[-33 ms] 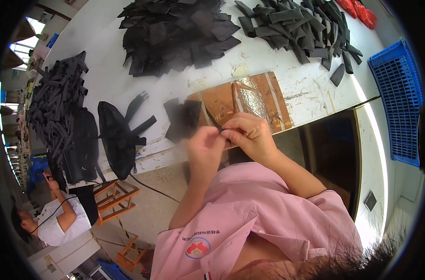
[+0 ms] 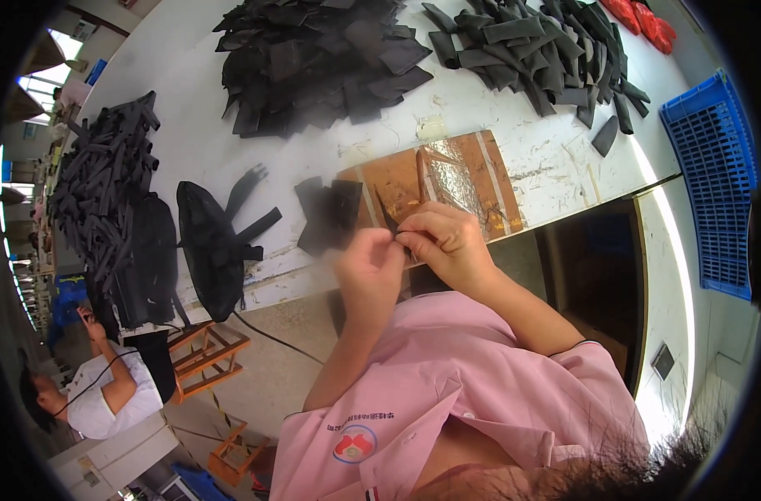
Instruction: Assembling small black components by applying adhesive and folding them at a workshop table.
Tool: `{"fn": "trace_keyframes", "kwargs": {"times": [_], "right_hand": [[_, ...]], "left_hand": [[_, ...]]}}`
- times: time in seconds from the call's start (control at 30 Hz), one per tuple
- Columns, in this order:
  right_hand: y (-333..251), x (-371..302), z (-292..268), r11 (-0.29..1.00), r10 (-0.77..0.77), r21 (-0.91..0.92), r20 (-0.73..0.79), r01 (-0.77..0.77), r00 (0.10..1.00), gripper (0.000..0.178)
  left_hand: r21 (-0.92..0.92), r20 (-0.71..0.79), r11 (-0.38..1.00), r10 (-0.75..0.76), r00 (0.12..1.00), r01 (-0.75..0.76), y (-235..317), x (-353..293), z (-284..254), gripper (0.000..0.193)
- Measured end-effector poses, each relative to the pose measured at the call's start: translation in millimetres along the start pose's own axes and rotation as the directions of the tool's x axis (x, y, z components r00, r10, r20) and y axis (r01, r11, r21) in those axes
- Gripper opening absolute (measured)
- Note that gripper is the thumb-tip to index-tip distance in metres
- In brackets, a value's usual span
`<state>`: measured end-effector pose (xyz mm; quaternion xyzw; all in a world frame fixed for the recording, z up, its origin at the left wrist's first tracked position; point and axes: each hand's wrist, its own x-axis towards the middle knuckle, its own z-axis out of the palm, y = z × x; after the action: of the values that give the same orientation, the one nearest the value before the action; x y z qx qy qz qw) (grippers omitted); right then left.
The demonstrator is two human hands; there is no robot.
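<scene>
My left hand (image 2: pixel 369 265) and my right hand (image 2: pixel 449 242) meet fingertip to fingertip at the table's front edge. Both are closed, pinching a thin black strip (image 2: pixel 387 212) that sticks up past the fingers. Its lower part is mostly hidden by the fingertips. Under and beyond the hands lies a brown board (image 2: pixel 495 179) crossed with clear and silvery tape. Close to my left hand are overlapping flat black pieces (image 2: pixel 323 209), blurred in part. Farther left rests a black oval fabric piece (image 2: pixel 207 242) with strap-like strips.
Heaps of black flat pieces (image 2: pixel 313 67), black folded pieces (image 2: pixel 530 50) and narrow black strips (image 2: pixel 105 184) cover parts of the white table (image 2: pixel 188 125). A blue plastic crate (image 2: pixel 710 184) stands at right. Wooden stools (image 2: pixel 209 359) and a seated person (image 2: pixel 105 392) are at left.
The black strip's free end has tilted slightly to the right, more upright. Both hands stay in nearly the same place.
</scene>
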<state>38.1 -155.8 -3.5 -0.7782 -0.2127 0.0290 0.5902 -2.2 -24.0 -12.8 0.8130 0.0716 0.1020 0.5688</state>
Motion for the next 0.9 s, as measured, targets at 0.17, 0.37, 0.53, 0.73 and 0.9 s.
{"fn": "trace_keyframes", "kwargs": {"times": [0.17,0.37,0.53,0.73,0.9], "right_hand": [[11.3,-1.8,20.0,0.861,-0.222,-0.488,-0.11,0.142,0.969,0.01],[32.3,-1.6,6.1,0.805,0.358,0.471,0.098,-0.36,0.928,0.007],[20.5,-0.2,16.1,0.119,0.413,0.849,0.429,-0.514,0.804,0.012],[15.5,4.8,9.9,0.525,0.415,0.653,0.365,-0.547,0.834,0.017],[21.8,-0.8,5.5,0.289,0.294,0.835,0.388,-0.468,0.874,0.015]], "left_hand": [[0.067,-0.247,0.988,0.151,0.957,-0.138,-10.3,-1.7,13.9,0.013],[-0.616,0.337,0.684,-0.22,0.916,0.391,6.6,15.0,-13.7,0.022],[-0.455,0.058,0.852,-0.265,0.963,0.261,-2.0,18.8,1.8,0.024],[-0.283,-0.138,0.946,0.125,0.983,-0.16,-21.0,12.9,3.3,0.022],[-0.781,0.578,0.257,-0.05,0.815,0.57,11.8,7.5,-14.7,0.031]]}}
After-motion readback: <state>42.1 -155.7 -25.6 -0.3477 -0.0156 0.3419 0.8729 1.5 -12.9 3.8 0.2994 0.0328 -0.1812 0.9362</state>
